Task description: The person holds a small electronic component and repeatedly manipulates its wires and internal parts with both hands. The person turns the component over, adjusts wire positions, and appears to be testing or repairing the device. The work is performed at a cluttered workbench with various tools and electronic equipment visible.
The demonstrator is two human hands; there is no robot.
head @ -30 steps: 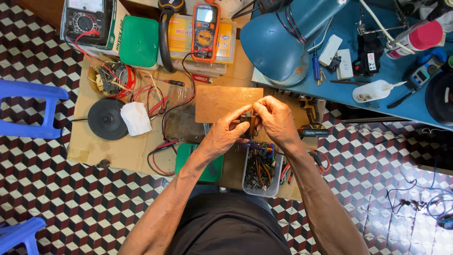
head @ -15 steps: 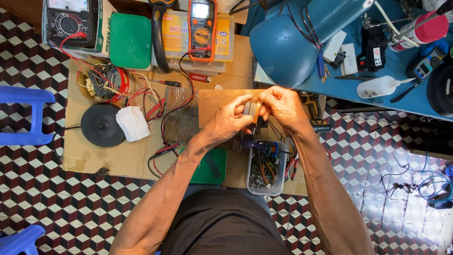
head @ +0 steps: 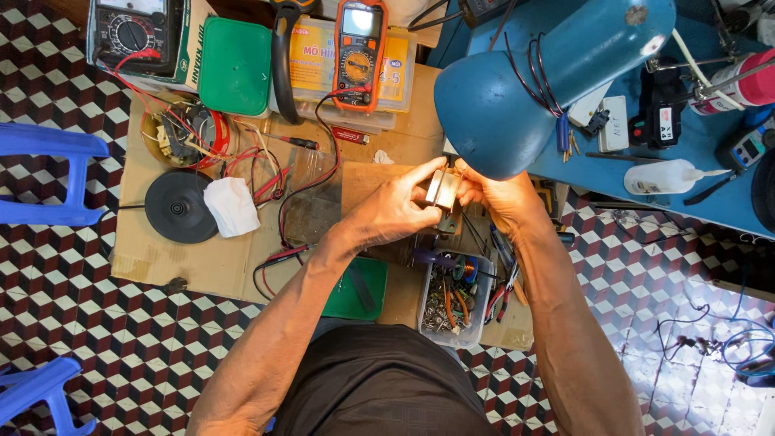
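The fingers (head: 420,179) of the left hand (head: 393,211) are pinching a small, boxy, metallic grey block with a pale shiny face (head: 443,187), thumb below and fingertips along its top edge. The right hand (head: 502,198) is meeting it from the other side, its fingers curled tight against the block's far end, so both hands are closed on the one piece with no gap showing. The block is being held in the air just above the brown cardboard sheet (head: 161,254) that is covering the low desk, close under the rounded blue metal shade of a lamp (head: 549,77).

Judging from the grip, steadying such a small part calls for keeping both wrists close together and the piece well lit under the shade, turning it slowly rather than squeezing harder.

Directly below the hands a clear plastic tub of copper wire coils and small metal bits (head: 452,299) is sitting, with a flat green plastic lid (head: 355,289) beside it. Further left a crumpled white tissue (head: 232,206) is lying against a round black disc (head: 179,207). At the far edge an orange handheld digital multimeter (head: 360,50) is resting on a yellow box, with red and black test leads (head: 270,165) trailing toward the hands. A blue plastic stool (head: 48,173) is standing on the chequered tile floor, well apart to the left.
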